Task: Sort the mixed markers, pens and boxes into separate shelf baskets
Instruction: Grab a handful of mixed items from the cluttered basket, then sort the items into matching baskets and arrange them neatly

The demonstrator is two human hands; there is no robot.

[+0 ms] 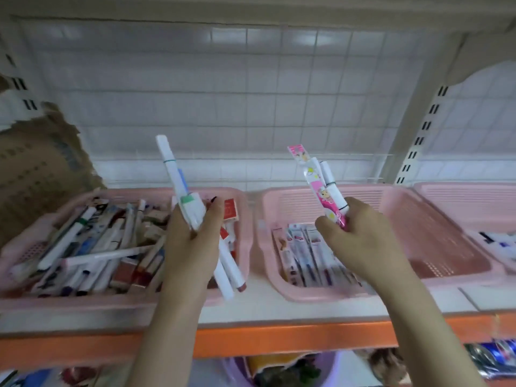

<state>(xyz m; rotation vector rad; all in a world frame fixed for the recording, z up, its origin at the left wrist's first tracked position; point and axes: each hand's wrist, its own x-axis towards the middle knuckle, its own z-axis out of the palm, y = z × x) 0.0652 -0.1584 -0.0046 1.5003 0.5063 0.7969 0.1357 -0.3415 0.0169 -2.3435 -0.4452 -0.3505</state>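
**Midway through sorting: a bundle of writing tools held in each hand above the shelf baskets**

Seen from a head-worn camera looking down, two bare forearms are raised in front of a shop shelf with an orange front edge (279,337). Three pink plastic baskets are lined up on it.

The left hand (192,241) is curled round a bundle of white markers (181,191), bound by a thin green band and tilted up and to the left; further white markers, one with a reddish tip, hang below the fist. This bundle is held over the right end of the left basket (83,303), which is heaped with mixed markers, pens and small boxes.

The right hand (360,241) is closed on a pink cartoon-printed pen packet (321,191) together with a couple of white markers, held upright over the middle basket (391,202). In that basket's near left part, flat packaged pens (310,255) are laid side by side; the remainder is bare. The far-right basket (460,191) is only partly in view, with a few blurred items at its near edge.

The step in hand appears to be the splitting of items drawn from the mixed heap. Next, the pink packet would probably be set down beside the matching packets in the middle basket, which calls for it to be separated from the white markers gripped with it. Where the white bundles belong cannot be told for certain.
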